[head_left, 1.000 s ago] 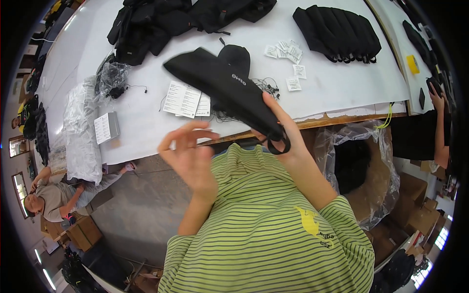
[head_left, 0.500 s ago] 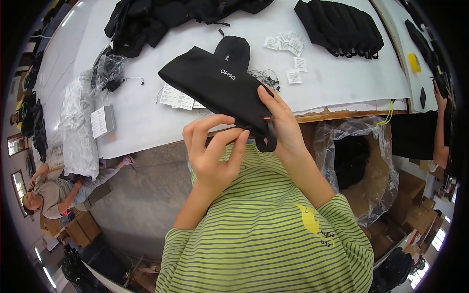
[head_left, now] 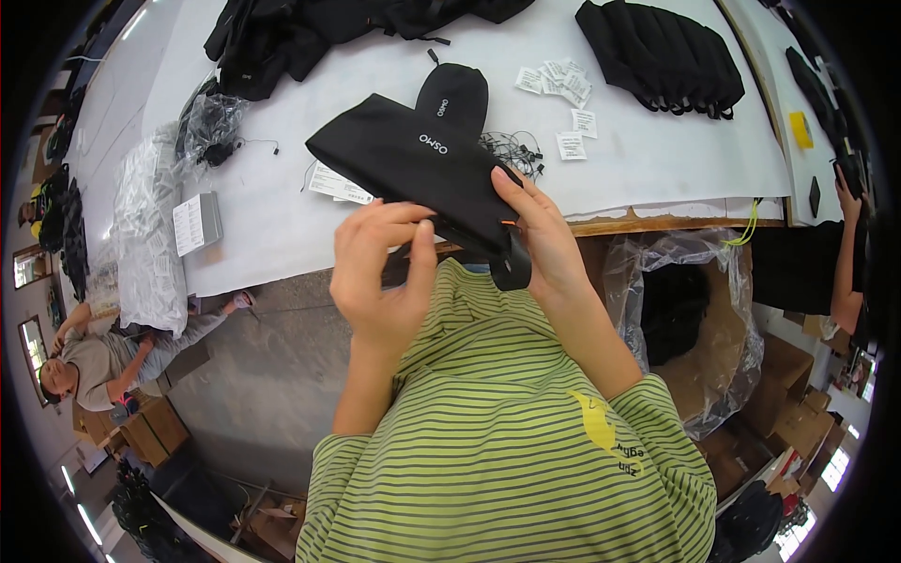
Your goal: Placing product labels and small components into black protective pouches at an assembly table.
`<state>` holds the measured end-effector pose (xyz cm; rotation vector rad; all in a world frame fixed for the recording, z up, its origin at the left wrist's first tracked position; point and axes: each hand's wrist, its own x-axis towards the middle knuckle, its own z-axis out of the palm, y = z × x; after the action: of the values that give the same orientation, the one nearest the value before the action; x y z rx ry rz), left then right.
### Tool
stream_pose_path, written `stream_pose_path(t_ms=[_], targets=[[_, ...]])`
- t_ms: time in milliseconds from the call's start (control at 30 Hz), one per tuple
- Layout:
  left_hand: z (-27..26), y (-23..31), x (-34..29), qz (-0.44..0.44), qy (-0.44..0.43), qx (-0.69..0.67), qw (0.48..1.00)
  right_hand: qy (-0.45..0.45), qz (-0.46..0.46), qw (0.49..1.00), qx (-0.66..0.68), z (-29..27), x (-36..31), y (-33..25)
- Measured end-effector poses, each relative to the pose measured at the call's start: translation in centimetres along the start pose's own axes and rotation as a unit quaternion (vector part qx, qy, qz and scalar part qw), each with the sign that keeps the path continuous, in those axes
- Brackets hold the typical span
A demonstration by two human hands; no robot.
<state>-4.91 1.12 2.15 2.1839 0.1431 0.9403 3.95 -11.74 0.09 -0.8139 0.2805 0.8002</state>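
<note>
A black fabric bag [head_left: 413,159] with white lettering, a dark strap loop [head_left: 511,270] and a small orange tab slants over the table's front edge. My right hand [head_left: 544,230] grips its right end, thumb on top, beside the loop. At the bag's near edge, my left hand [head_left: 380,272] is closed in a pinch; the fingers hide what exactly lies between them. Just behind the bag lies a smaller black pouch [head_left: 452,94] with a cord pull. White printed cards [head_left: 340,183] stick out from under the bag.
On the white table [head_left: 272,202] lie black cords with clips [head_left: 514,150], small white labels [head_left: 568,83], stacked black bags [head_left: 662,56], black fabric goods [head_left: 319,42], clear plastic packaging [head_left: 150,244] and a grey box [head_left: 197,223]. A plastic-lined carton [head_left: 699,375] stands below right. Other people are at both sides.
My left hand has slid left along the bag's near edge, its fingers still pinched together. My right hand keeps its grip on the right end.
</note>
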Motion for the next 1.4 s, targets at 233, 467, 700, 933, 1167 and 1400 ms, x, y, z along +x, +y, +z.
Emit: stream_pose_path(t_ms=[233,467,700,933,1167,1400], targets=[[0.2,1.1,-0.4,0.040,-0.025,0.030,0.998,0.014,-0.084,0.996,-0.002,1.6,-0.4,-0.2],[1.2,2.3,-1.2,0.059,-0.055,0.014,0.997,0.030,-0.146,0.989,0.000,1.5,-0.1,0.5],[1.7,2.4,-1.5,0.053,-0.077,-0.021,0.995,0.029,-0.139,0.990,0.016,1.7,-0.3,0.0],[1.6,1.9,-1.1,0.051,-0.075,-0.048,0.995,-0.009,-0.124,0.992,-0.018,1.5,0.2,-0.9],[-0.4,-1.0,-0.4,-0.144,-0.067,-0.086,0.984,0.035,-0.182,0.983,-0.004,-6.2,2.1,-6.4],[-1.1,-5.4,-2.7,-0.218,-0.061,-0.060,0.972,0.076,-0.150,0.986,0.006,-15.3,-0.1,-15.6]])
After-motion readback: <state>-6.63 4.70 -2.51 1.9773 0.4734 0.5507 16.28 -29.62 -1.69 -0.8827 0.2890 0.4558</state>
